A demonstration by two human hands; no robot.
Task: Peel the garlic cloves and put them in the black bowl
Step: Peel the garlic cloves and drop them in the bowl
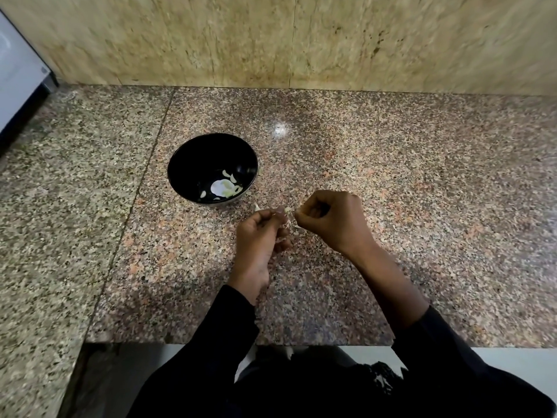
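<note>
A black bowl (193, 159) stands on the granite counter, with several pale peeled garlic cloves (226, 186) lying at its bottom. Just to the bowl's lower right, my left hand (260, 236) holds a small garlic clove (287, 220) between its curled fingers and thumb. My right hand (333, 220) faces it with fingers curled and pinches the clove's papery skin at the tip. Both hands hover a little above the counter. Most of the clove is hidden by the fingers.
The speckled granite counter (391, 176) runs to a beige stone wall (301, 40) at the back. A grey-white appliance (18, 76) stands at the far left. The counter's front edge (301, 345) lies near my black sleeves.
</note>
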